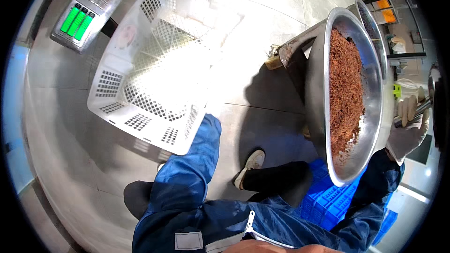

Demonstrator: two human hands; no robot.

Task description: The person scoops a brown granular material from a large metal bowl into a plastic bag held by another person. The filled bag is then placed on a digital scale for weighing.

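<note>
Bright overhead light; white crate (154, 61) blown out by glare; hard floor shadows; fisheye bending, black corners.

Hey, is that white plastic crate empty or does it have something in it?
Empty, as far as it shows. The white crate has bare slotted mesh on its bottom and walls, though bright glare washes out the middle.

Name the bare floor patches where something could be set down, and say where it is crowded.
Bare floor lies between the white crate and the scale. More lies between the crate and the metal basin. It is crowded below the basin, around the blue crate, the shoe and the right hand.
</note>
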